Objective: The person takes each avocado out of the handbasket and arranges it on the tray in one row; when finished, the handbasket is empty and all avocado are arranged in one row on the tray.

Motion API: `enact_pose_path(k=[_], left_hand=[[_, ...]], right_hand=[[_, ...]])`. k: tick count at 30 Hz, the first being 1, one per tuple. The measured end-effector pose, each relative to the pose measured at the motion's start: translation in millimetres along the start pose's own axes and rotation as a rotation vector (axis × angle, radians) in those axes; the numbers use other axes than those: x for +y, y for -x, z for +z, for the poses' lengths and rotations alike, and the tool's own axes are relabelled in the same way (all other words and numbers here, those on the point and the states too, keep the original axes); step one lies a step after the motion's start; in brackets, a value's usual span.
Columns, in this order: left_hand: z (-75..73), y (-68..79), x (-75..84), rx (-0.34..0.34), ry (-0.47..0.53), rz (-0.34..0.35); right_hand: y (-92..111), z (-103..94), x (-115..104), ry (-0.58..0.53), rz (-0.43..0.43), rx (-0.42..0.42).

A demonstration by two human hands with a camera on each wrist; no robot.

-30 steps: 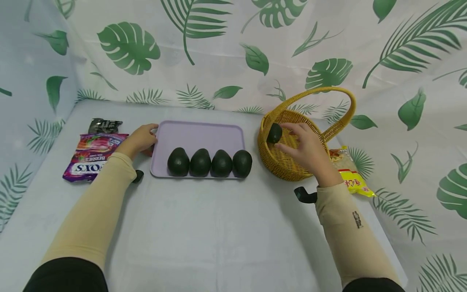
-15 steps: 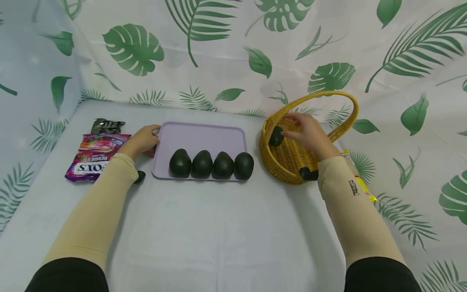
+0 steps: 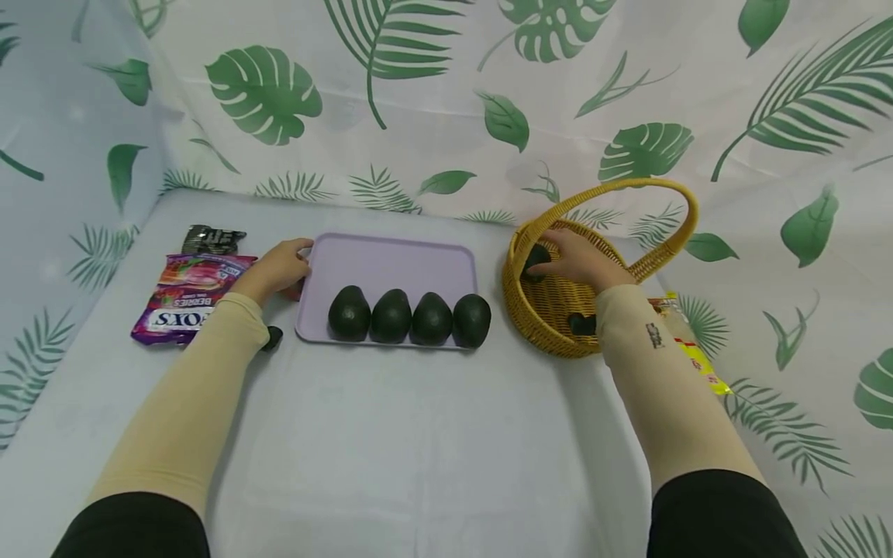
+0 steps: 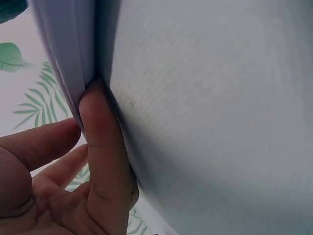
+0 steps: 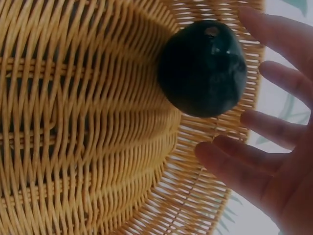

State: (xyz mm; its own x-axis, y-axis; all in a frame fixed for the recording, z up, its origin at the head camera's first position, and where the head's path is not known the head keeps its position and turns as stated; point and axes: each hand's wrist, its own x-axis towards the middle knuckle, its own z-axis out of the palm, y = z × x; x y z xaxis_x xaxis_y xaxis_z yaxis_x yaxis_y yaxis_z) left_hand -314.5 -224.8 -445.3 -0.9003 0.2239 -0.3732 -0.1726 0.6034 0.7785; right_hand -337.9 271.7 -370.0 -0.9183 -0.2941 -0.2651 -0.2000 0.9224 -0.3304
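Observation:
My left hand (image 3: 277, 267) is at the left end of a lilac tray (image 3: 391, 260). In the left wrist view, its thumb and a finger pinch the tray's rim (image 4: 68, 44). Several dark green avocados (image 3: 391, 316) stand in a row along the tray's near side. My right hand (image 3: 580, 260) reaches inside a yellow wicker basket (image 3: 518, 306), under the raised handle. An avocado (image 5: 203, 68) rests against the basket wall. In the right wrist view, the right hand's spread fingers (image 5: 283, 81) are beside that avocado, with a gap between them.
A purple candy bag (image 3: 188, 294) and a small black packet (image 3: 212, 239) lie left of the tray. To the right of the basket, a yellow packet (image 3: 687, 341) is partly covered by the right sleeve. A leaf-print cloth (image 3: 432, 116) hangs behind the white table (image 3: 418, 442).
My right hand has moved deeper into the basket and closer to the avocado there. The left hand stays on the tray's edge. The whole head view has shifted slightly.

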Motion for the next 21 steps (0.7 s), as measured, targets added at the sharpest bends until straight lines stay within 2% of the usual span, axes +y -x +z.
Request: enact_pose_path(k=[4, 9, 21], left_hand=[[0.3, 0.3, 0.1, 0.004, -0.014, -0.002], [0.6, 0.9, 1.0, 0.004, -0.003, -0.012], [0.7, -0.2, 1.5, 0.008, -0.007, -0.009]], right_hand=[[-3, 2.3, -1, -0.011, 0.029, -0.039], [-8, 5.8, 0, -0.016, 0.01, -0.062], [-14, 14.5, 5, -0.038, -0.007, -0.037]])
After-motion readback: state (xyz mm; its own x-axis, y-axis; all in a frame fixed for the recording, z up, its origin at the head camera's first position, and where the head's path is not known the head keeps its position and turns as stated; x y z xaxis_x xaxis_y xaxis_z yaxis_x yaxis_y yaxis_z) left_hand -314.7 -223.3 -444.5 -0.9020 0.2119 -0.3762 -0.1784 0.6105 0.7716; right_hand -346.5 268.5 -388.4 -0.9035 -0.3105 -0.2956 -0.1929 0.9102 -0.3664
